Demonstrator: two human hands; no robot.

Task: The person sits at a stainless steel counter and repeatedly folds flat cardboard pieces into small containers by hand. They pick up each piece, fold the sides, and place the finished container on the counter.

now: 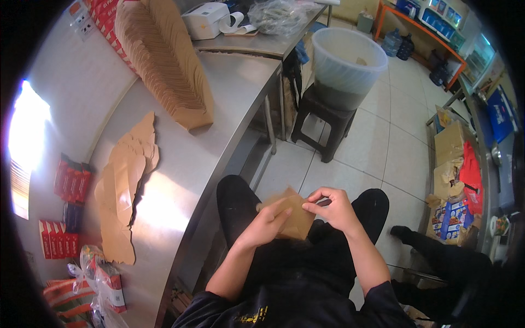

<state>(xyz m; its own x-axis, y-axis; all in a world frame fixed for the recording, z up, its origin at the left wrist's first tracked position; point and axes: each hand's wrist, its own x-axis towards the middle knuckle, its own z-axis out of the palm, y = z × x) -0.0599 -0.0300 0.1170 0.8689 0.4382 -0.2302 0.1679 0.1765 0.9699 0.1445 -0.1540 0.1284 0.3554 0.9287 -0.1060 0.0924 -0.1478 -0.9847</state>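
Note:
A brown cardboard piece (pixel 297 221), partly folded and a little blurred, is held above my lap between both hands. My left hand (pixel 269 221) grips its left side, thumb lying over the face. At its upper right edge my right hand (pixel 332 208) pinches the card between thumb and fingers. To the left, a loose pile of flat brown cardboard blanks (pixel 123 186) lies on the steel table (pixel 164 205). Beyond that pile, a long nested row of folded brown cardboard trays (pixel 169 65) leans toward the wall.
A translucent white tub (pixel 350 60) stands on a dark plastic stool (pixel 324 123) ahead of me. A white label printer (pixel 206 21) sits at the table's far end. Red boxes (pixel 57 239) line the wall side. At right, a cardboard box (pixel 451 142) is under a counter.

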